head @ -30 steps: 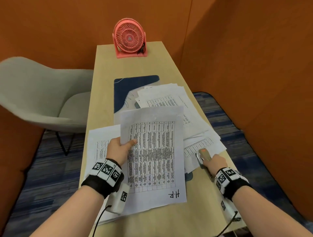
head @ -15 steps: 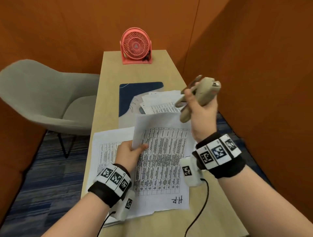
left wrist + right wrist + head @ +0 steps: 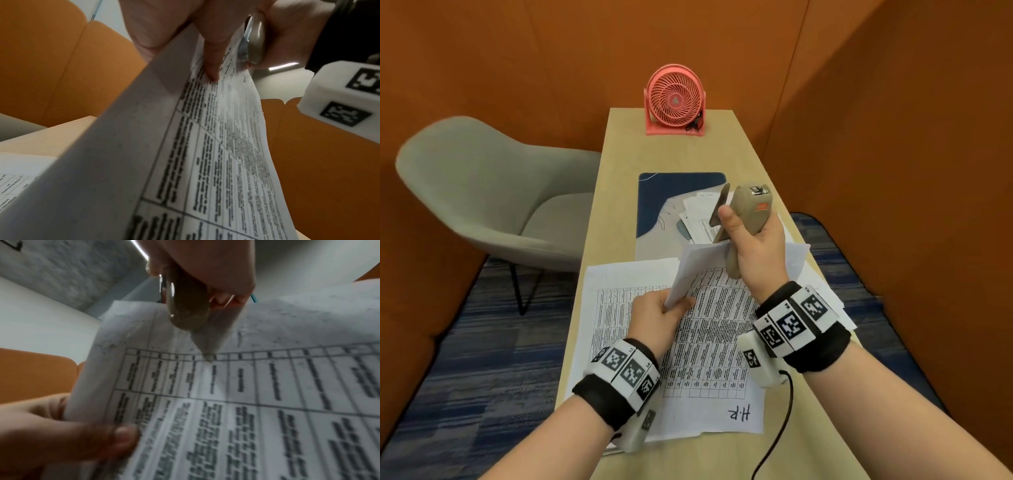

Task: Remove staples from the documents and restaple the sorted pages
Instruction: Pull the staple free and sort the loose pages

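Against the table [image 3: 619, 192], the printed document [image 3: 709, 329] now lifts at its far corner, pinched in the left hand [image 3: 654, 317], while the right hand [image 3: 753, 250], off the table a second ago, clenches the stapler [image 3: 748, 219] just above that corner, so restapling looks imminent.
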